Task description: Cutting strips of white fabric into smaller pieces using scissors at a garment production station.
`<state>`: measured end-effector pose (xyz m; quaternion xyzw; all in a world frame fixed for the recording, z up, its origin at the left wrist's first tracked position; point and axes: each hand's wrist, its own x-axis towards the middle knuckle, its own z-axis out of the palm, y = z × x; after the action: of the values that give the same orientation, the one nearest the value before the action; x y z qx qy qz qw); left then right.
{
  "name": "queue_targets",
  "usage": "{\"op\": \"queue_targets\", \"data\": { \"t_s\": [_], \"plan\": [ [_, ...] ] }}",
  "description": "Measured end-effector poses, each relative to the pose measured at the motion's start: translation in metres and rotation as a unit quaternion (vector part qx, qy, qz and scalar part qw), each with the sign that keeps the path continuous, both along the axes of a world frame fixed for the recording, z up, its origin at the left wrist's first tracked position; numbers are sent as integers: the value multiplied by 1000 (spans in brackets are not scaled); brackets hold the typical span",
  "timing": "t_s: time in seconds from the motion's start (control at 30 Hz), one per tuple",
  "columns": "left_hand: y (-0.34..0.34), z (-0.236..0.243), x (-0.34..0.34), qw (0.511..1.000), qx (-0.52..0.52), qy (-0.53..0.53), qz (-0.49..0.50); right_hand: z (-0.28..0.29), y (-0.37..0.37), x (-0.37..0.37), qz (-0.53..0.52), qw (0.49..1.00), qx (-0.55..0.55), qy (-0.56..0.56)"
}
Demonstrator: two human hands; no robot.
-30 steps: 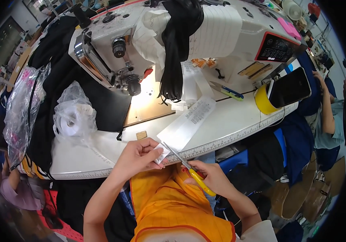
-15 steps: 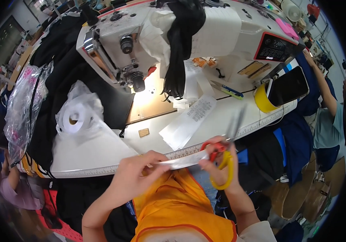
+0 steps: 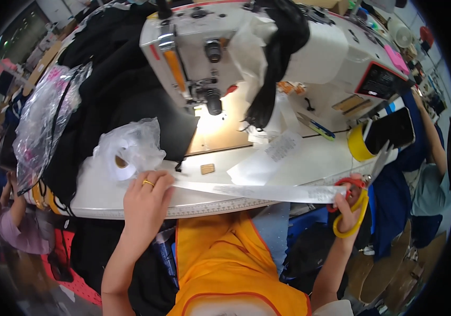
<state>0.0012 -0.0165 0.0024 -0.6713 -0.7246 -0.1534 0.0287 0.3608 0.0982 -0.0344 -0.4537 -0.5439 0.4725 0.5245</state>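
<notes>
Blurry-printed white strip in pinching grip of left hand and right hand

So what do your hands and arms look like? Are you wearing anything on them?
No gloves: the left hand wears a yellow ring, and I can't spot one on the right hand. Both forearms are bare. A pale sleeve shows on the right arm.

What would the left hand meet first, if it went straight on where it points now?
Probably the clear bag around the white roll, just beyond the left hand. Depth is unclear, so the hand might pass above it.
</notes>
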Motion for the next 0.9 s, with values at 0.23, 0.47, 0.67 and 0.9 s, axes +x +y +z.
{"op": "queue_targets", "data": {
  "t_s": [0.23, 0.47, 0.67, 0.9],
  "plan": [
    [-16, -29, -54, 990, 88, 109, -6, -2, -17, 31, 36, 994, -59, -87],
    [-15, -38, -82, 976, 164, -31, 137, -20, -49, 96, 35, 976, -148, -155],
    [-21, -27, -135, 987, 39, 76, 139, -58, -77, 174, -14, 963, -165, -213],
    [-42, -9, -175, 964, -52, 161, 205, -61, -85, 180, -51, 961, -215, -166]
  ]
}}
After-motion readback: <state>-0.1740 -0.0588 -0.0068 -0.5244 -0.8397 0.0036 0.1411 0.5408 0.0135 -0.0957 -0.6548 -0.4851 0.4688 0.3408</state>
